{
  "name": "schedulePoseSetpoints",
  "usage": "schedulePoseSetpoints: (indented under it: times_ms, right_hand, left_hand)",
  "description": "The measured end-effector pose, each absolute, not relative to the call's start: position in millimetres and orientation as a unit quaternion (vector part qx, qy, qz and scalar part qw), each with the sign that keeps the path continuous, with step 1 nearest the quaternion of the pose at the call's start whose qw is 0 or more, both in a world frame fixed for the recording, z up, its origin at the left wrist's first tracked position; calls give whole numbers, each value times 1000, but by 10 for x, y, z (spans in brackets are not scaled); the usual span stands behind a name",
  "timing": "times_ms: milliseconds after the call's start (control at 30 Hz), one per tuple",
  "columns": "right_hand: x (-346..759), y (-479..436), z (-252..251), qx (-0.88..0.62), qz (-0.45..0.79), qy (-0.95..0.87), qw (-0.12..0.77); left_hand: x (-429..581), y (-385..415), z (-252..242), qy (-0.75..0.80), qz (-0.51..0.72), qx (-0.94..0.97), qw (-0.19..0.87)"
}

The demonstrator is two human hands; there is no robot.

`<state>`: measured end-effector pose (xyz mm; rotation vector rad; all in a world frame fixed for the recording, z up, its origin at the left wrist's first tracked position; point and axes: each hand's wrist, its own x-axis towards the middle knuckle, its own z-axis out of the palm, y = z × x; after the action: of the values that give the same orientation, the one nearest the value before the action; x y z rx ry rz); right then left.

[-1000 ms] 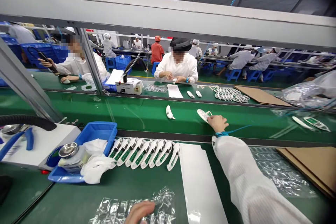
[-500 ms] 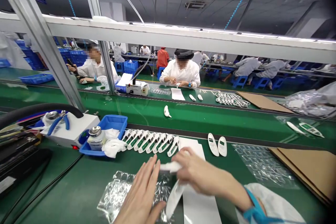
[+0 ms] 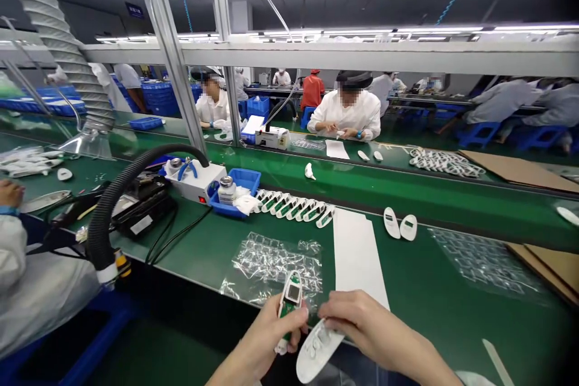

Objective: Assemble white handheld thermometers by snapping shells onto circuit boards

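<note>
My left hand (image 3: 271,325) grips a white plastic housing half with a green circuit board (image 3: 291,304) and a small dark screen in it, tilted up. Beside it, my right hand (image 3: 362,319) is closed on a white oval cover (image 3: 316,353), held by its upper end with the moulded inner side showing. The two parts are apart, over the table's front edge. Beyond my left hand lies a sheet of clear plastic pocket packaging (image 3: 275,262). White paper sheets (image 3: 357,247) lie past my right hand.
Behind the packaging, several housings with boards (image 3: 294,208) stand in a row. A blue tray (image 3: 244,178) holds a bottle (image 3: 227,190) and white cloth. Two white covers (image 3: 391,223) lie right of the paper. A black hose (image 3: 106,193) arches at left, near another person's sleeve (image 3: 13,253).
The view has swung left. My left hand, flat and open before, now holds the board housing. Both hands have drawn back to the table edge; my right hand now holds the cover.
</note>
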<state>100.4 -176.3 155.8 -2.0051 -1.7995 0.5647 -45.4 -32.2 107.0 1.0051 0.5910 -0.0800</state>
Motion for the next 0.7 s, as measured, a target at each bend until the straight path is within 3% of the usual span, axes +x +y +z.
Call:
schedulePoseSetpoints:
  times_ms: [167,400,700]
  right_hand:
    - [892,-1742,1421,-718,276,-593,239]
    - [691,-1713,1226,-724,227,-540,364]
    - [627,-1523,1003,-687,204,-576,393]
  left_hand:
    - [-569,-509,1010,248,-11,509,825]
    - [-648,-643,971,314,9,507,803]
    - [-757,-798,900,372,107,434,814]
